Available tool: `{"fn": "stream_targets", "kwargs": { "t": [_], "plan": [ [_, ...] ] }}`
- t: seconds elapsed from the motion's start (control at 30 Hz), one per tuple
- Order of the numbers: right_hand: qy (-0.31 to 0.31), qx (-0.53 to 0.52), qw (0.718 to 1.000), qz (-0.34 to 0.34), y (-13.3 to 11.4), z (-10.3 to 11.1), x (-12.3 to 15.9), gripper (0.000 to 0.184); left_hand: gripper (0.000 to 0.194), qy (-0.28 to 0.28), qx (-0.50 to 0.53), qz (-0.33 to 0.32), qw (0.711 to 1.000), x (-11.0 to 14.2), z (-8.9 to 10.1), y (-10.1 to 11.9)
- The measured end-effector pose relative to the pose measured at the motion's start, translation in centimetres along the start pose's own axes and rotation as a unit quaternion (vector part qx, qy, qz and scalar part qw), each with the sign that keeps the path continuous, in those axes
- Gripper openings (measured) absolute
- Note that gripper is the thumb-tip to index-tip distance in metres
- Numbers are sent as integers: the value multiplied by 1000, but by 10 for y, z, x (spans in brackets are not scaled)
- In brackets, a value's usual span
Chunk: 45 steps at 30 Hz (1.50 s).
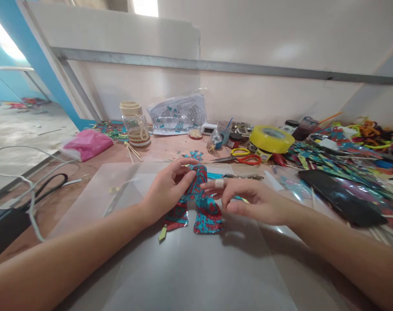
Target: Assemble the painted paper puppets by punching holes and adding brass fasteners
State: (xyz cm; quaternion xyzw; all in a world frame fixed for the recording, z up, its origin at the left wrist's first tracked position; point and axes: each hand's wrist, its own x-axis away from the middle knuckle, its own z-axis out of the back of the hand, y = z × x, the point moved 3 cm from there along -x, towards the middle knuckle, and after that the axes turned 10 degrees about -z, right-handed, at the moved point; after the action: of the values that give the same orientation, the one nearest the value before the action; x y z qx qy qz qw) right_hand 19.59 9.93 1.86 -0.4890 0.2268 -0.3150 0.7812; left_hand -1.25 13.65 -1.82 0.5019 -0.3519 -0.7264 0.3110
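A glossy red and blue patterned cut-out figure (201, 179) lies in the middle on a smooth grey-white sheet (190, 272), its two lower flaps spread apart. At its upper left edge is my left hand (172, 185), thumb and forefinger closed on it; the other fingers are partly hidden. My right hand (250, 196), a pale band round one finger, reaches in from the right. Its fingers are apart, with the outstretched fingertips touching the figure's right side. A small yellow-green pointed piece (163, 233) sits by the lower left flap. Metal tweezers (244, 176) lie beyond my right hand.
Red and yellow handled scissors (238, 159), a yellow tape roll (271, 139) and paint jars (234, 140) stand behind. A black phone (339, 196) and coloured strips are at right. At left are a jar (135, 125), pink bag (87, 144) and white cable (30, 190).
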Motion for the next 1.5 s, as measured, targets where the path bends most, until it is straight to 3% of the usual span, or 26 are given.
{"fn": "stream_targets", "kwargs": {
  "t": [0.1,0.2,0.37,0.53,0.63,0.73,1.0,1.17,1.3,1.4,1.5],
  "plan": [
    [-45,58,997,-20,0,-9,0,13,25,18,20,0,1000,0,1,-1],
    [-104,27,992,-72,-3,-10,3,18,24,31,48,19,998,-3,2,-2],
    [-81,-86,987,-106,-2,3,3,26,29,39,51,35,997,-6,6,-5],
    [-244,-101,938,-225,18,6,8,22,34,55,69,72,994,-10,10,-14],
    [-272,-111,931,-215,24,6,7,22,34,49,82,88,991,-12,10,-15],
    [-259,-130,940,-180,24,4,4,21,32,22,71,87,993,-12,8,-15],
    [-219,-135,952,-166,27,4,1,19,29,-1,49,73,996,-10,5,-16],
    [-57,-199,975,-83,16,29,-1,20,7,65,24,64,996,-10,10,-13],
    [45,-235,971,-12,16,37,-3,19,17,-32,3,104,994,-6,3,-5],
    [47,-164,985,-17,20,28,-3,16,27,-95,52,121,987,-1,-4,0],
    [36,-78,996,-21,20,22,-3,17,47,-101,109,140,979,-1,-5,-2]
  ]
}}
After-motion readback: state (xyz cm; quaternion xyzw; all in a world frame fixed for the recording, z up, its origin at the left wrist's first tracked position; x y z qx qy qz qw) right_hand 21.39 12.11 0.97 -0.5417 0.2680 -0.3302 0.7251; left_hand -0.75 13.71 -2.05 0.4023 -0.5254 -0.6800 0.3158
